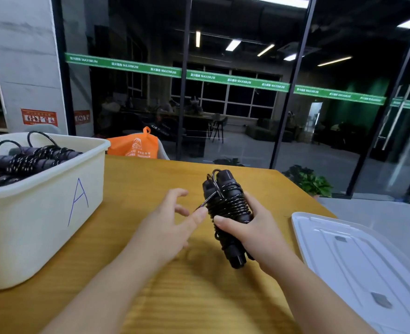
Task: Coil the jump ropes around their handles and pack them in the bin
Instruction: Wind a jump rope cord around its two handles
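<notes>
A black jump rope (225,203) is wound tightly around its two black handles, held upright over the wooden table (175,297). My right hand (252,232) grips the bundle from the right, thumb across the coils. My left hand (170,222) is just left of it, thumb pressing the loose rope end against the coils, the other fingers spread. The cream bin (54,208) marked "A" stands at the left and holds several coiled black ropes (30,160).
A clear plastic lid (358,261) lies at the table's right edge. An orange bag (134,145) sits behind the table's far edge. Potted plants (312,182) and a glass wall stand beyond.
</notes>
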Available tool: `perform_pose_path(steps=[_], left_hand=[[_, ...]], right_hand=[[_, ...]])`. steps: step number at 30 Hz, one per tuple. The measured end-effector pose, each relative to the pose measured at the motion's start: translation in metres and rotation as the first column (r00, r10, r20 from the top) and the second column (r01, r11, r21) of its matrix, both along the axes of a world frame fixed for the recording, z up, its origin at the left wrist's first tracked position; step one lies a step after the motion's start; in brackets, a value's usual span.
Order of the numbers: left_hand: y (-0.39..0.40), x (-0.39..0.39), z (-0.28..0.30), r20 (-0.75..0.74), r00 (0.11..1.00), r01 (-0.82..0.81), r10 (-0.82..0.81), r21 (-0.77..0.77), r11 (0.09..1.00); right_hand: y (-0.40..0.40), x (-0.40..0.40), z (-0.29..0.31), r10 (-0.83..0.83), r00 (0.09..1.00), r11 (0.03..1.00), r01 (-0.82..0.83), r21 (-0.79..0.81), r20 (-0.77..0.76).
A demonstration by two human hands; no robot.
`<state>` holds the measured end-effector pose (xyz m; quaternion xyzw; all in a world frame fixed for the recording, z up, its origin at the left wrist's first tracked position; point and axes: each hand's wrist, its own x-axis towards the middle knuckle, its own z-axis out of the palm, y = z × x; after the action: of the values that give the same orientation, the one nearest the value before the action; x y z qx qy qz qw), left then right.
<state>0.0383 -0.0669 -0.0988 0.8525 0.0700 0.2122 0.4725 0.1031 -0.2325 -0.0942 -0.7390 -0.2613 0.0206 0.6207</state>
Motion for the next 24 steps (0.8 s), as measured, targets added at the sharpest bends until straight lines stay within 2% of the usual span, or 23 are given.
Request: perform_pose_path(steps=[4,9,11,15,20,24], left_hand=[[-0.002,0.004,-0.004,-0.016,1.000,0.007,-0.006,0.085,0.996],[-0.002,0.003,-0.003,0.060,0.996,-0.073,0.064,0.156,0.985],[0.002,0.003,0.000,0.030,0.998,-0.051,0.046,0.185,0.981],[0.009,0.001,-0.002,-0.078,0.997,0.042,-0.015,0.351,0.936],[-0.001,-0.005,0.003,0.087,0.994,-0.103,0.073,0.419,0.902],[-0.011,-0.005,0.003,0.253,0.967,-0.089,-0.026,0.430,0.898]], right_hand=[[0.006,-0.006,-0.002,0.025,0.990,0.995,-0.011,-0.102,0.140],[0.011,-0.014,-0.001,0.037,0.982,0.993,-0.015,-0.116,0.188],[0.009,-0.014,0.000,0.041,0.977,0.993,-0.016,-0.121,0.211],[0.009,-0.015,-0.002,0.010,0.967,0.983,0.037,-0.179,0.254],[0.008,-0.008,-0.007,-0.101,0.978,0.970,0.137,-0.199,0.180],[0.009,-0.005,-0.005,-0.120,0.989,0.981,0.131,-0.142,0.086]])
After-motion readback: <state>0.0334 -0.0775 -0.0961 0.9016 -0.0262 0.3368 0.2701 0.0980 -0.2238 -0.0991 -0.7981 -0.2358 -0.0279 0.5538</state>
